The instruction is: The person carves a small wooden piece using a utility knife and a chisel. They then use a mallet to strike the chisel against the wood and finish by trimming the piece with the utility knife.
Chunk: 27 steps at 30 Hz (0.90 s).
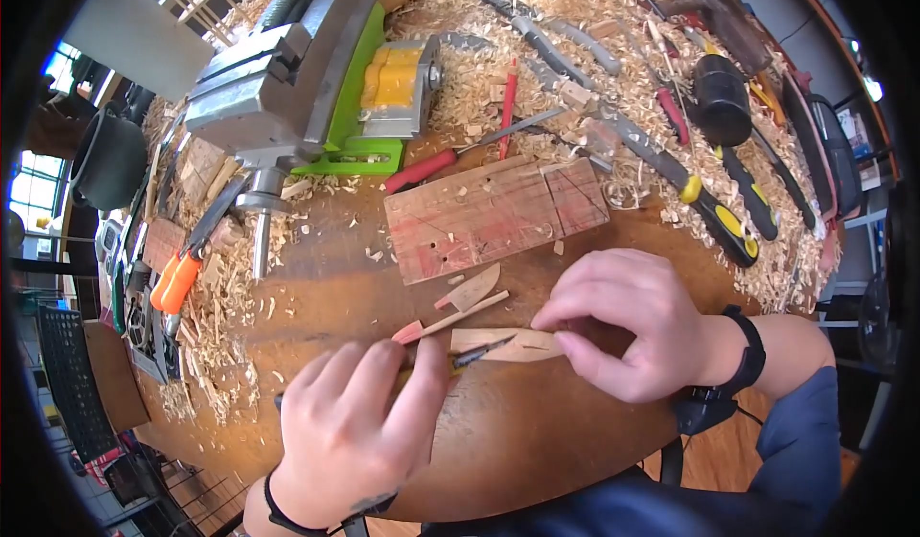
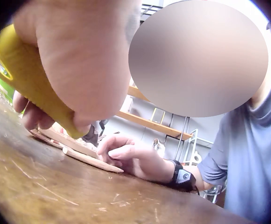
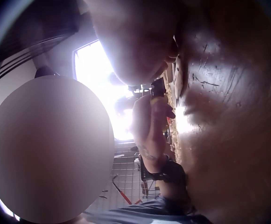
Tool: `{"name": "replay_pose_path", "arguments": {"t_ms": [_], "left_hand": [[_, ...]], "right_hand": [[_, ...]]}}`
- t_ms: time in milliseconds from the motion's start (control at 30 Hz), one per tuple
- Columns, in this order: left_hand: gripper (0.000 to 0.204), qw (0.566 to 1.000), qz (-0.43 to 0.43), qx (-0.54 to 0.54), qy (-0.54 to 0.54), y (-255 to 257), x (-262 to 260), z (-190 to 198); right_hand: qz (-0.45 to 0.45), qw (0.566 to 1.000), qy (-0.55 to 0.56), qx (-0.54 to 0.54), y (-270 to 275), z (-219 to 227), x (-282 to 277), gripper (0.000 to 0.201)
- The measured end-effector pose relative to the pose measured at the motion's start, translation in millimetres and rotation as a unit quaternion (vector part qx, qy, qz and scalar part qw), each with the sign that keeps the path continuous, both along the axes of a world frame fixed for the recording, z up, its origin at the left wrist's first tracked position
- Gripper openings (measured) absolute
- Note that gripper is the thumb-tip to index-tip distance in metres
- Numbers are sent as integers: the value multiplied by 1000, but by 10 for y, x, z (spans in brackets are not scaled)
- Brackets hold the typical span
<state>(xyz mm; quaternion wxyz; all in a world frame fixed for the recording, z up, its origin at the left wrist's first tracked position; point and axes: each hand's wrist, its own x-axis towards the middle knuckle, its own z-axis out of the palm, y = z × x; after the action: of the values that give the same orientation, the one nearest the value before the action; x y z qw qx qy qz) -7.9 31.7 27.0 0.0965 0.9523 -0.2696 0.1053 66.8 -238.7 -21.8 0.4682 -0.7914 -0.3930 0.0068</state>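
In the head view the left hand (image 1: 359, 432) grips a yellow-handled knife, whose dark blade (image 1: 482, 351) lies over a thin, flat wooden piece (image 1: 527, 345). The yellow handle (image 2: 42, 81) fills the upper left of the left wrist view, under the palm. The right hand (image 1: 628, 321) pinches the pointed right end of the wooden piece between thumb and forefinger. Just above lie a small wooden knife shape (image 1: 474, 288) and a narrow stick with a red end (image 1: 465, 317), near the left fingertips.
A board with red marks (image 1: 494, 216) lies beyond the hands. A metal vise (image 1: 259, 96) stands at the upper left, and orange-handled pliers (image 1: 177, 281) lie left. Shavings, carving tools and a black mallet (image 1: 722, 101) cover the back and right of the table (image 1: 537, 441).
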Motion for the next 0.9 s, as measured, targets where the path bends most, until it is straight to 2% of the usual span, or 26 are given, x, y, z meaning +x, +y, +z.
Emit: {"name": "replay_pose_path", "arguments": {"t_ms": [67, 133, 167, 367, 567, 900], "left_hand": [[26, 1000, -23, -1, -6, -15, -1, 11], [31, 996, 37, -10, 85, -106, -72, 113], [28, 995, 36, -8, 90, -111, -70, 114], [26, 994, 7, -10, 110, -85, -84, 84], [27, 990, -2, 5, 138, -87, -117, 71], [25, 993, 12, 1, 119, -152, -130, 71]], "right_hand": [[2, 1000, 7, -10, -18, 14, -4, 17], [12, 1000, 0, -17, -16, 24, -7, 23], [16, 1000, 2, -27, -36, 18, -12, 28], [25, 998, -19, -46, -41, 16, -25, 33], [24, 999, -23, -29, -48, -25, -36, 31], [29, 999, -22, -33, -71, -42, -52, 27]]}}
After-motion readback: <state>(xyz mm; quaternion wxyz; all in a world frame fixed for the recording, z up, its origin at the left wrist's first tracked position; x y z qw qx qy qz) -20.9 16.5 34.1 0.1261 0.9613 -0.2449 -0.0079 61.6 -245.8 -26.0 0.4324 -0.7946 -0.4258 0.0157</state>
